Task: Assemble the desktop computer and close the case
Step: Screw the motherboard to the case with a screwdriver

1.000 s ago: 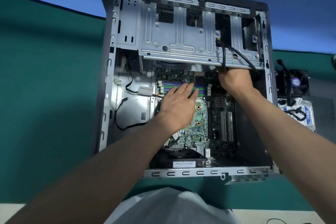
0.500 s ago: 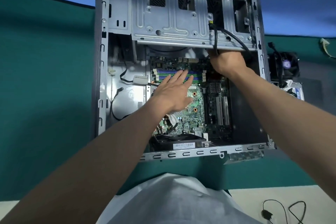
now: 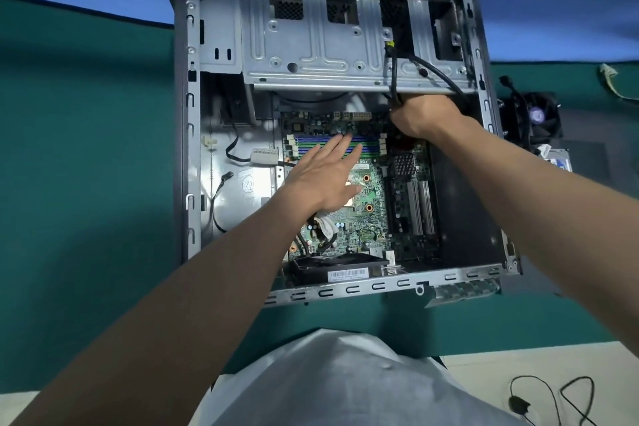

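Flat and open, my left hand (image 3: 328, 176) lies with straight fingers on the green motherboard (image 3: 363, 218), its fingertips reaching the blue and green memory slots (image 3: 371, 146) toward 12 o'clock. At about 1 o'clock from it, my right hand (image 3: 425, 117) is curled into a fist round a thick black cable (image 3: 393, 79) that drops from the silver sheet-metal drive cage (image 3: 311, 55). The fingers themselves are tucked under the cage's edge, so I cannot see them. All of this sits inside the open grey steel tower case (image 3: 188, 149), which lies on its side on the dark green mat (image 3: 86, 149) with its side panel off. The cage fills the case's 12 o'clock end and the motherboard fills the middle. A small silver finned heatsink (image 3: 404, 164) and two white expansion slots (image 3: 420, 207) stand on the board's 3 o'clock side. A black fan with a barcode label (image 3: 339, 261) sits at the 6 o'clock wall. In the bare bay at 9 o'clock lies a thin black lead with a white tag (image 3: 264, 156). Outside the case at 3 o'clock, a black cooling fan (image 3: 539, 117) rests on the mat, with a silver hard drive (image 3: 558, 162) just beside it.
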The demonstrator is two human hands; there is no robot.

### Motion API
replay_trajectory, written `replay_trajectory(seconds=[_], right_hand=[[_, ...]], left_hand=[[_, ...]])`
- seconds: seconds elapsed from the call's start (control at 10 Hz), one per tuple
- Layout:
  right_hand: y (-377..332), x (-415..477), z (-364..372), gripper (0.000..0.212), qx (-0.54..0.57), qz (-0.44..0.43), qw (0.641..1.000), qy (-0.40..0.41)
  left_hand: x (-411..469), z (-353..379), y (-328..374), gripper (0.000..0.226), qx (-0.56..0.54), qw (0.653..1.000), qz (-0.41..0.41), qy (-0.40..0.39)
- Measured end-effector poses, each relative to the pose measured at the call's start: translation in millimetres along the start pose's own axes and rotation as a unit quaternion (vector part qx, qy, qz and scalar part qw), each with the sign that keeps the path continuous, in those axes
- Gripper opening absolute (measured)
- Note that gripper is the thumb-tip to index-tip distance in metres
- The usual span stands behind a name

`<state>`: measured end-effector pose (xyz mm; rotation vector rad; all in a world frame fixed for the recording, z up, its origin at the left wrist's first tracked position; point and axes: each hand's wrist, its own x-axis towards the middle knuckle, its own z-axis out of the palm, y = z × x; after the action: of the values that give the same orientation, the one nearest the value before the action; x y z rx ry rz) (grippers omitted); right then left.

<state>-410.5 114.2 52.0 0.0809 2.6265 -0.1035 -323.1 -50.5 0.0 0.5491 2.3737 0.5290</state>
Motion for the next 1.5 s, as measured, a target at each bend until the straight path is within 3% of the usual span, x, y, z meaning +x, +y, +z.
replay_trajectory(seconds=[0.3,0.5,0.7,0.9,1.1,1.5], right_hand=[[3,4,0,0.052,-0.024,-0.015,0.999,0.016],[2,3,-4,0.050,-0.057,0.006,0.998,-0.037],[9,-5,-4,0.042,-0.049,-0.046,0.998,0.011],[6,-5,-2,0.044,-0.053,-0.029,0.997,0.039],[9,-1,-9,0.042,-0.058,-0.041,0.997,-0.033],[8,-3,-2,0.044,-0.057,-0.042,0.997,0.015]], left_hand=[[-2,-2,0,0.075,0.002,1.000,0.001,0.000],[-1,-1,0,0.075,0.001,1.000,0.000,0.001],[1,0,-1,0.075,-0.002,1.000,0.002,0.004],[1,0,-1,0.074,-0.004,1.000,0.002,0.007],[1,1,-1,0.074,-0.006,1.000,0.000,0.008],[2,2,-1,0.074,-0.007,1.000,0.001,0.017]])
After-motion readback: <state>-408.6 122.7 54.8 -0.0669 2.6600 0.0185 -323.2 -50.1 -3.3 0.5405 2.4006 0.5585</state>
